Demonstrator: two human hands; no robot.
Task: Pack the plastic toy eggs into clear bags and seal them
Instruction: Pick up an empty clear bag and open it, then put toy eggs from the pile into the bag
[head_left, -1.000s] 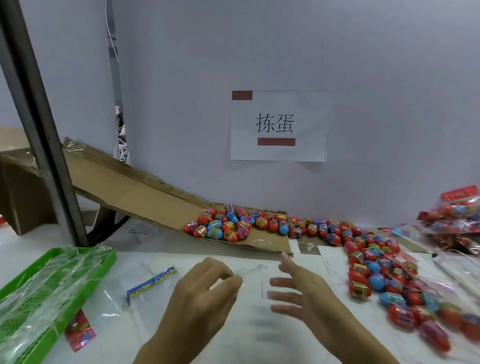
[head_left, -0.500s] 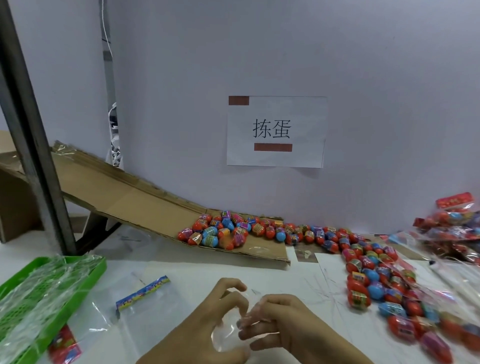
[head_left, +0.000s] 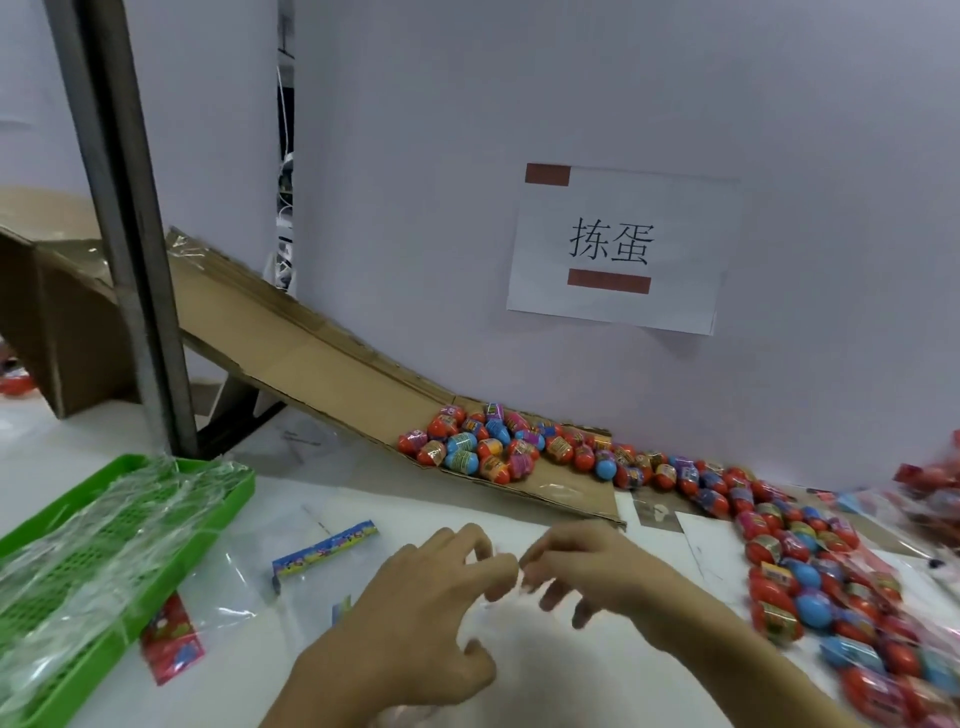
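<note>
Bare white table (head_left: 467, 499) between green tray (head_left: 218, 525) and egg pile (head_left: 789, 561). Left hand (head_left: 415, 618) and right hand (head_left: 587, 571) meet at centre, fingertips pinching a clear bag (head_left: 498, 608), barely visible.

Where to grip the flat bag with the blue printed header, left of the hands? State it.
Take the bag by its blue header strip, the stiffest edge. It lies flat on the table, strip at the far end, so pinch that end from above, reaching over from the left hand side.
</note>
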